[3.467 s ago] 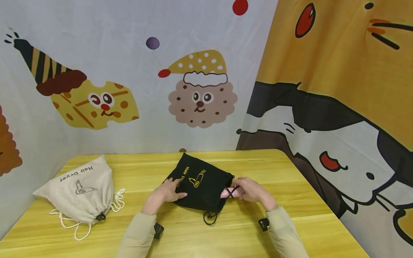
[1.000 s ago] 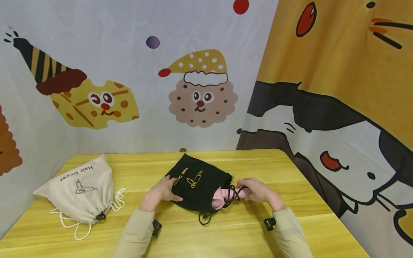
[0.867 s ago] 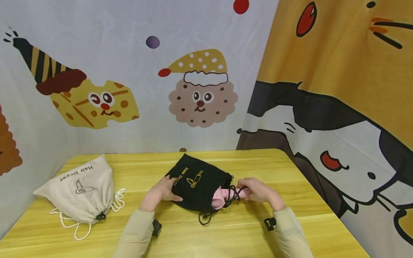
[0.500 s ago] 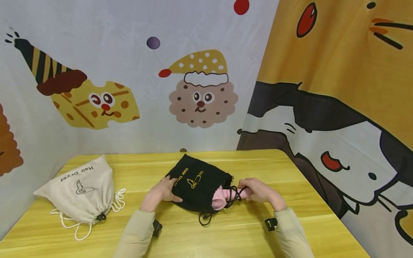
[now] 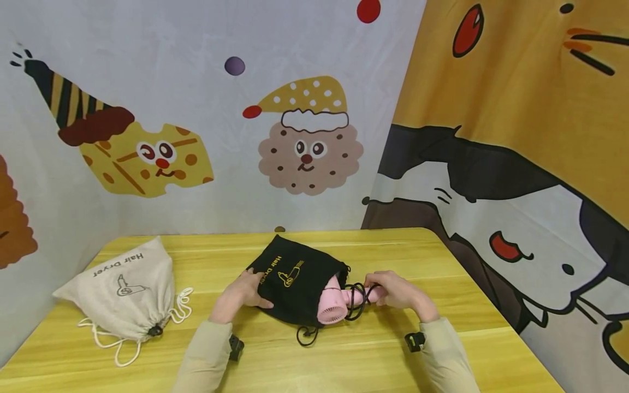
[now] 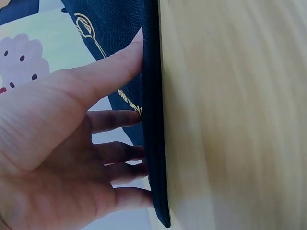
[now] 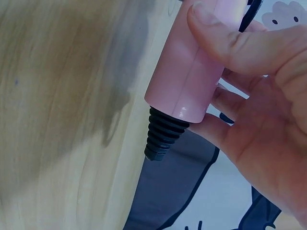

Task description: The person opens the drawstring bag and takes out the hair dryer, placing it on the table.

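A black drawstring bag [image 5: 306, 297], printed "Hair Dryer" in gold, lies on the table with its mouth to the right. A pink hair dryer [image 5: 332, 307] sticks out of that mouth, its round vented head just outside and its upper end covered by cloth. Black cord [image 5: 355, 312] loops around the handle. My right hand [image 5: 395, 289] grips the handle near its end; the right wrist view shows the ribbed cord guard [image 7: 165, 132] below my thumb. On the bag's closed end rests my left hand [image 5: 244, 290], thumb and fingers spread across the cloth.
A beige drawstring bag [image 5: 130, 297], also printed "Hair Dryer", lies full-looking at the left with white cords [image 5: 110, 344] trailing. The wooden table [image 5: 295, 368] ends at a cartoon-printed cloth backdrop [image 5: 226, 136] behind and on the right.
The hair dryer has come out of the black bag: earlier only part of its handle showed, now its head does too. My right hand moved right; lately my left hand and the bag shifted left.
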`<state>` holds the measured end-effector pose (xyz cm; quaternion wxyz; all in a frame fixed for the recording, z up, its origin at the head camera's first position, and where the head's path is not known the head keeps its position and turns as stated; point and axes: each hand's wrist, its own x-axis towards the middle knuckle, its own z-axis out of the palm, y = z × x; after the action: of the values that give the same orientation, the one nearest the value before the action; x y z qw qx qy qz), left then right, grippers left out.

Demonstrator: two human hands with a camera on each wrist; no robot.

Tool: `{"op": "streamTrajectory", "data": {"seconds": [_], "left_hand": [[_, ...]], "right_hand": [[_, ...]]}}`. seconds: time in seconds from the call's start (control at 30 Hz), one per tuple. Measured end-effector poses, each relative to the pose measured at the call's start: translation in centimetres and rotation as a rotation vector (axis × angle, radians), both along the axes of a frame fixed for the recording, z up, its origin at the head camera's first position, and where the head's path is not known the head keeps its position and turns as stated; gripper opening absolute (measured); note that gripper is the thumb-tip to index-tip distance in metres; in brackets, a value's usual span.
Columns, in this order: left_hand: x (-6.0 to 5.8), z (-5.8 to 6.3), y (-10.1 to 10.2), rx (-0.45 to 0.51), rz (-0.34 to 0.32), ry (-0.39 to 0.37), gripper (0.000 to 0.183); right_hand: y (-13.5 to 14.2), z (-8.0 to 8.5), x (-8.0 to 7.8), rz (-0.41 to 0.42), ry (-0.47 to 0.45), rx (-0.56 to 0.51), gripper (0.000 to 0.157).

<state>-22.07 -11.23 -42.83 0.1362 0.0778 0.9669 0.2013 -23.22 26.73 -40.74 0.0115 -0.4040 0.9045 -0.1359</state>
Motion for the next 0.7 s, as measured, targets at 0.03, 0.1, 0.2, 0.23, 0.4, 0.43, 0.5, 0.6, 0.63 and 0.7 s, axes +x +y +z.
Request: {"op": "streamTrajectory", "data": {"seconds": [0.03,0.1,0.2,0.23,0.4,0.43,0.5,0.6,0.63,0.7], "left_hand": [[0.0,0.0,-0.1,0.0,0.002,-0.001,0.091],[0.0,0.0,-0.4,-0.009,0.014,-0.001,0.091],[0.1,0.0,-1.0,-0.043,0.038,0.001,0.09],[0.1,-0.1,-1.2,-0.052,0.043,0.004,0.089],[0.1,-0.1,-1.9,-0.061,0.042,0.012,0.088],[0.0,-0.1,-2.0,-0.056,0.041,0.01,0.089],[0.1,0.0,-2.0,-0.052,0.041,0.004,0.089],[0.1,0.1,-2.0,-0.043,0.047,-0.006,0.089],[0.1,0.1,-2.0,-0.04,0.05,-0.008,0.089],[0.2,0.1,-2.0,-0.036,0.056,-0.011,0.088]], "right_hand": [[0.0,0.0,0.0,0.0,-0.002,-0.003,0.038],[0.2,0.0,0.0,0.002,-0.001,-0.008,0.036],[0.5,0.0,0.1,0.0,0.015,-0.006,0.035],[0.7,0.0,0.1,-0.005,0.022,-0.004,0.036],[1.4,-0.3,0.1,-0.008,0.068,-0.008,0.04],[1.5,-0.3,0.1,-0.005,0.072,-0.011,0.04],[1.7,-0.3,0.1,0.0,0.07,-0.019,0.04],[2.2,-0.1,0.2,-0.015,0.055,-0.025,0.039],[2.5,-0.1,0.2,-0.023,0.051,-0.025,0.039],[2.9,0.1,0.2,-0.049,0.048,-0.019,0.038]]}}
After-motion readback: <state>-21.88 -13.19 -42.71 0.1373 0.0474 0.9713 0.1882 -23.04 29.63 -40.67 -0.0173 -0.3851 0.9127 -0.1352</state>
